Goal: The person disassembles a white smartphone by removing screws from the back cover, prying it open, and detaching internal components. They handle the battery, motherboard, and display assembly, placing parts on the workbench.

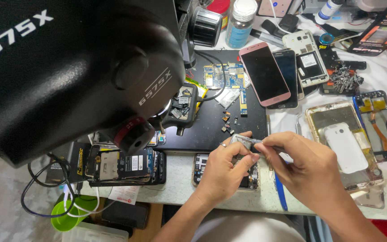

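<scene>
Fingers (242, 162) of my left hand (222, 172) clamp a small metal part (243, 141) at lower centre of the frame, above an opened phone (199, 165). My right hand (307, 168) pinches tweezers (261, 142) against it. I judge the part light, thin, stiff and easily bent, so I would hold it by its edges. Beyond lies the black mat (211, 121).
</scene>
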